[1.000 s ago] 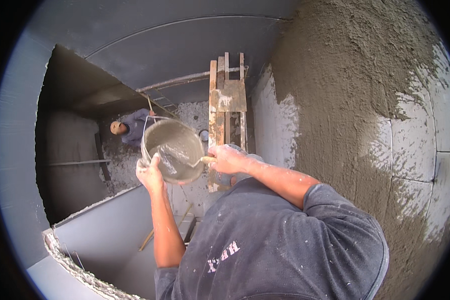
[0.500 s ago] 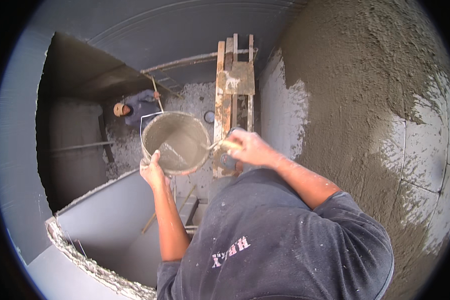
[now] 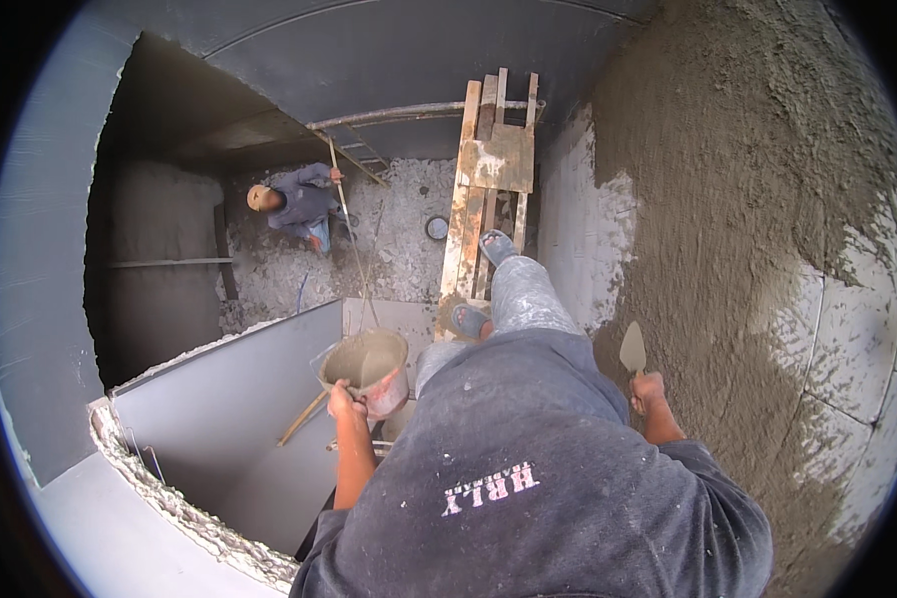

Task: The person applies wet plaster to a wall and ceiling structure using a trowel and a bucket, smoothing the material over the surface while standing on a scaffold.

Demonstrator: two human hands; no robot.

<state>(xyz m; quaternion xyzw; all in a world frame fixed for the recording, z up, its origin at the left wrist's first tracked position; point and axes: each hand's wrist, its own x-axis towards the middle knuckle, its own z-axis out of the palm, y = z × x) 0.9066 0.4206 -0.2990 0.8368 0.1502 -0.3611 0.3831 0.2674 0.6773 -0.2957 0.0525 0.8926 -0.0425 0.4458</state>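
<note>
My left hand [image 3: 343, 402] is closed on the near side of a bucket [image 3: 387, 391], its fingers at the rim. Wet grey mortar [image 3: 367, 357] shows inside, and the bucket hangs to the left of my body. On my right side, my right hand [image 3: 649, 389] grips the handle of a trowel [image 3: 633, 349], most of which the fingers cover. The trowel's pointed blade sticks out ahead of the fist, in front of the wall [image 3: 708, 249] coated with rough wet mortar. Whether the blade touches that coat I cannot tell.
I stand in sandals on a scaffold of narrow wooden planks [image 3: 458, 239], a small board [image 3: 498, 157] lying across it. Far below, another person [image 3: 294, 207] holds a long pole [image 3: 349, 219]. A low wall [image 3: 209, 384] with a ragged top edge runs at my left.
The bucket has come down and back toward my body. My right hand has left the bucket with the trowel and swung out to the right, beside the mortared wall.
</note>
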